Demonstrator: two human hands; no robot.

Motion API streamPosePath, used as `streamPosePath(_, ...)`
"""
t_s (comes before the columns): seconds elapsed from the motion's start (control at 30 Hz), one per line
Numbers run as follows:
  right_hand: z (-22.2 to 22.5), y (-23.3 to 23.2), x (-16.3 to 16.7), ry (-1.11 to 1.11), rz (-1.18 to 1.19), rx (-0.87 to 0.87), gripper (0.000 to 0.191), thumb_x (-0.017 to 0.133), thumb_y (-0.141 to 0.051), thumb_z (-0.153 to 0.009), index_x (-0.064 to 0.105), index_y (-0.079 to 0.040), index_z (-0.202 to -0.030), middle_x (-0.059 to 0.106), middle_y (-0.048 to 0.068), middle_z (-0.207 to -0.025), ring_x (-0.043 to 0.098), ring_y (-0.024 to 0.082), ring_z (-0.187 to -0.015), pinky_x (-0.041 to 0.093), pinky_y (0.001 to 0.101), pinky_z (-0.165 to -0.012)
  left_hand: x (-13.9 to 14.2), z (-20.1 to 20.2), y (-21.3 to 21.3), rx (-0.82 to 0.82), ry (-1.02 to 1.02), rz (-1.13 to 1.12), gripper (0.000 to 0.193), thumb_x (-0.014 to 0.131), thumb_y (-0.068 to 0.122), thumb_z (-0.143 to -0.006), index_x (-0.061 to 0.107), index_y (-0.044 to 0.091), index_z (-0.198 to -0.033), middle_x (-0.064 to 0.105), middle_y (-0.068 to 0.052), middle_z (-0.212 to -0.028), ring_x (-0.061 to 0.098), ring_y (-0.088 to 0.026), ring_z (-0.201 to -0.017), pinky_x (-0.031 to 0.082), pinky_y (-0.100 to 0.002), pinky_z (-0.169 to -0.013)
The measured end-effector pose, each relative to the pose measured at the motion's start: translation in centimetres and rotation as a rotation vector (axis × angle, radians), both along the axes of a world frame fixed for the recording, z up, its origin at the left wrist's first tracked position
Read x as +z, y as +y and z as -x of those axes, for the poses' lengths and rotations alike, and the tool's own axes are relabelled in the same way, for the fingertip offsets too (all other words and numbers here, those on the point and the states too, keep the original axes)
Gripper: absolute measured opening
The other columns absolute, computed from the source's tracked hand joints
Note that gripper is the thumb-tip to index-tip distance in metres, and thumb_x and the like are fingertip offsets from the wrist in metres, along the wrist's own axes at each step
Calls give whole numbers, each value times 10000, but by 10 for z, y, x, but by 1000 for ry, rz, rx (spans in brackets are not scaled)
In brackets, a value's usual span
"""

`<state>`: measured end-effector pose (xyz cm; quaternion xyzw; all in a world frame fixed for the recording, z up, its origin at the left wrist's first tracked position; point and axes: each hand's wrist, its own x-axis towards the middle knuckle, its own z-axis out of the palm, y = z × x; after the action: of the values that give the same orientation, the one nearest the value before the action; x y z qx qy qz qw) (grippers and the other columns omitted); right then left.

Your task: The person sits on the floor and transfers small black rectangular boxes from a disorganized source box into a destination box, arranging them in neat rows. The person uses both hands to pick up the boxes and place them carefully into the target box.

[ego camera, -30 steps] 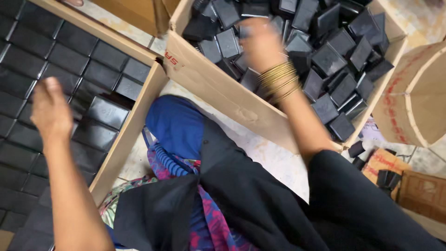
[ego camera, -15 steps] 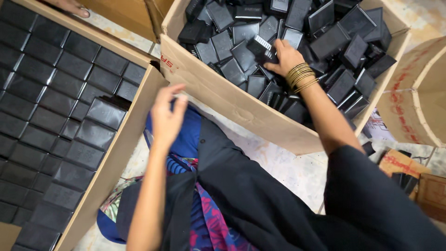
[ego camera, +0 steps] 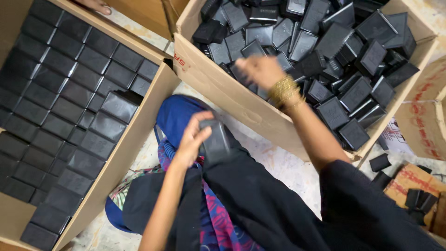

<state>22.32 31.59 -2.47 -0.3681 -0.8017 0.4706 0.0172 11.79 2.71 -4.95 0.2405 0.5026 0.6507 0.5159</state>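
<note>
1. Currently the left hand (ego camera: 193, 142) sits over the lap, fingers curled round one black plastic block (ego camera: 215, 139); the thumb lies on its top face and the block rests against the black garment (ego camera: 260, 204).
2. Left-hand grip: partly closed, wrapped on the block's left side. The block's right edge is free and in plain sight.
3. Right hand (ego camera: 260, 69) is inside the right cardboard box (ego camera: 218, 83), down among the loose black blocks (ego camera: 334, 51). It is motion-blurred. Fingers point into the pile; whether they have closed on a piece cannot be told.
4. Gold bangles (ego camera: 284, 91) ring the right wrist, just above the box's near wall.
5. Right box contents: black blocks heaped without order, tilted at many angles, filling most of the box.
6. Left cardboard box (ego camera: 134, 139): packed black blocks (ego camera: 60, 102) laid flat in tidy diagonal rows, edge to edge. One block at the near right of the rows sits tilted, higher than its neighbours.
7. Both boxes stand on a pale floor, their near corners close together, with the lap between them.
8. Blue cloth (ego camera: 179, 114) covers the knee just beyond the held block; a patterned pink-and-blue fabric (ego camera: 218, 223) shows under the black garment.
9. Floor to the far right: a few stray black blocks (ego camera: 381, 162) lie beside a small printed carton (ego camera: 409, 179).
10. Top left edge: another person's toes (ego camera: 95, 5) are just visible beyond the left box.
</note>
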Motion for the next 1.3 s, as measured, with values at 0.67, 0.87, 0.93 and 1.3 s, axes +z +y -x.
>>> streamPosePath(0.67,-48,93,-84,-646,-695,-91,924,851,-375,-712,431,-95,-1486,508,229,-1315,555,430,-1217,432,571,-994,-26,-8,-43,383,-728,78,416,665,190,-974,593,37,-1355,684,-96,-1265,641,-256,-1173,527,-437,-1019)
streamPosePath(0.87,-39,107,-90,-611,-509,-183,667,723,-609,-909,671,-50,-1268,529,233,-1369,552,411,-1275,376,591,-1081,-7,1,-59,438,-731,2,449,657,188,-969,585,54,-1392,666,-77,-1309,628,-230,-1229,485,-416,-1066)
streamPosePath(0.93,-41,116,-91,-544,-472,-179,694,750,-600,-878,671,-14,-1240,511,262,-1401,539,454,-1247,409,564,-1047,-5,3,-67,470,-749,-21,479,658,213,-952,579,55,-1397,663,-82,-1320,629,-235,-1235,477,-415,-1076)
streamPosePath(1.3,-24,114,-71,-722,-405,-93,1057,988,-407,-597,416,-54,-1413,546,205,-1405,498,450,-1315,421,500,-1086,-18,8,-79,593,-749,10,471,656,289,-971,594,60,-1377,666,-75,-1319,625,-223,-1220,476,-406,-1067)
